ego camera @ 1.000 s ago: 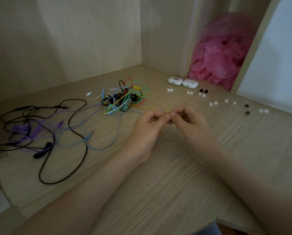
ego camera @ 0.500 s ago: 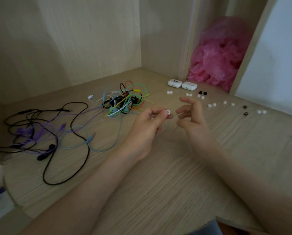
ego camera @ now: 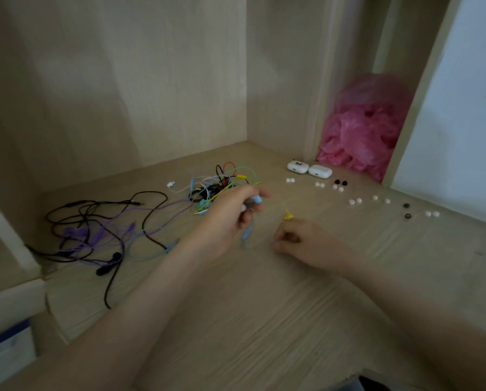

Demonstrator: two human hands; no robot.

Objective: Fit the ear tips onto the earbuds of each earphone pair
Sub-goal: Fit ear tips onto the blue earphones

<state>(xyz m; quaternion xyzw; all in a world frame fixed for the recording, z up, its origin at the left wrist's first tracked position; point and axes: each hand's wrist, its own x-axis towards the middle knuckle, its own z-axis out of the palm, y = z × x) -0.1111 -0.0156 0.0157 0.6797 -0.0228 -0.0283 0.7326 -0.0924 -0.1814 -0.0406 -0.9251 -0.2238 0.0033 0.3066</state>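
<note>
The left hand (ego camera: 227, 215) pinches a light blue earbud (ego camera: 257, 199) in its fingers.
The right hand (ego camera: 301, 242) fingers curl just under a yellow earbud (ego camera: 287, 216); hold unclear.

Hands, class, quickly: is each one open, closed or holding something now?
Left hand: holding a blue earbud.
Right hand: fingers curled beside a yellow earbud; grip cannot be told.

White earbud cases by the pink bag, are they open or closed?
Closed. The marked case and the plain case each lie as one smooth rounded shell, with no lid raised.
</note>
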